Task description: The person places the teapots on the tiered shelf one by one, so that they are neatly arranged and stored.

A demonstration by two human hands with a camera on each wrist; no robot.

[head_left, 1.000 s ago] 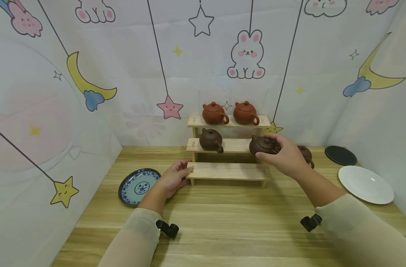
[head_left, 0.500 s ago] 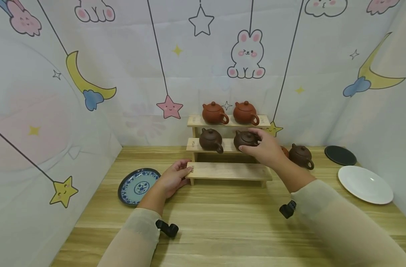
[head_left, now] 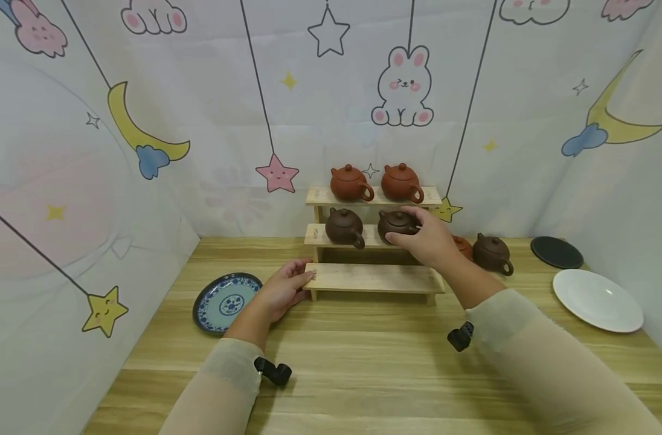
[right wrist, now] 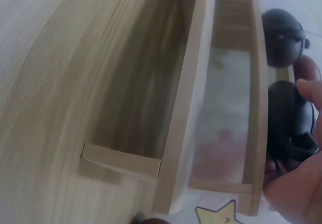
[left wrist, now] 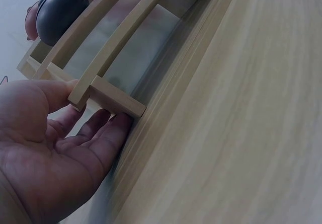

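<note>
A three-step wooden stand [head_left: 374,278] rises at the back of the table. My left hand [head_left: 282,291] holds the left end of its lowest step, the thumb on the board and the fingers by the leg [left wrist: 116,97]. On the middle step, my right hand [head_left: 430,241] grips a dark brown teapot [head_left: 394,226] between thumb and fingers; the palm side hides part of its handle. In the right wrist view this teapot [right wrist: 287,116] sits against the step. Left of it on that step is another dark brown teapot [head_left: 343,227].
Two reddish-brown teapots [head_left: 350,183] stand on the top step. Right of the stand are a dark brown teapot [head_left: 491,254] and a partly hidden reddish one [head_left: 462,246]. A blue patterned plate [head_left: 222,308] lies left; a black disc [head_left: 557,252] and white plate [head_left: 598,302] lie right.
My right hand has carried the dark brown teapot leftward onto the middle step, uncovering the teapots behind the forearm. My left hand has stayed on the stand.
</note>
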